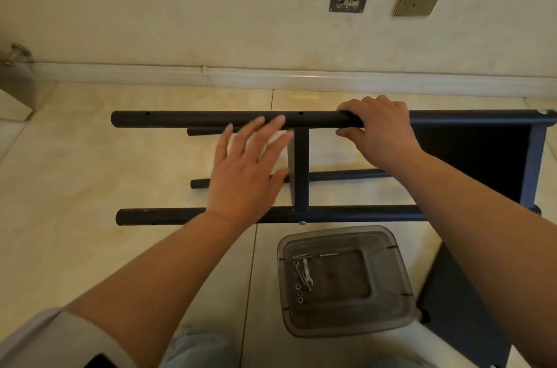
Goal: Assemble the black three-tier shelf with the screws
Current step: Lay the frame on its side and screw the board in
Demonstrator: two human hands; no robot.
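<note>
1. The half-built black shelf frame lies on its side on the tiled floor, close to the wall. One panel is fixed at the right end, a second one stands edge-on mid-way, and the left ends of the four poles are bare.
2. The right hand is wrapped around the top far pole, fingers over and thumb under, just right of the middle panel. That steadies the frame; I'd keep that hold firm.
3. The left hand hovers with fingers spread and grasps nothing, over the gap left of the middle panel. Whether its fingertips touch the pole I cannot tell.
4. My guess is the third tier comes next: the loose dark panel lies at the lower right, well apart from the bare pole ends.
5. The holes near the pole's left end should line up with the panel before any screw goes in.
6. Screws, washers and a small wrench sit on a smoky plastic container just in front of the frame, within easy reach.
</note>
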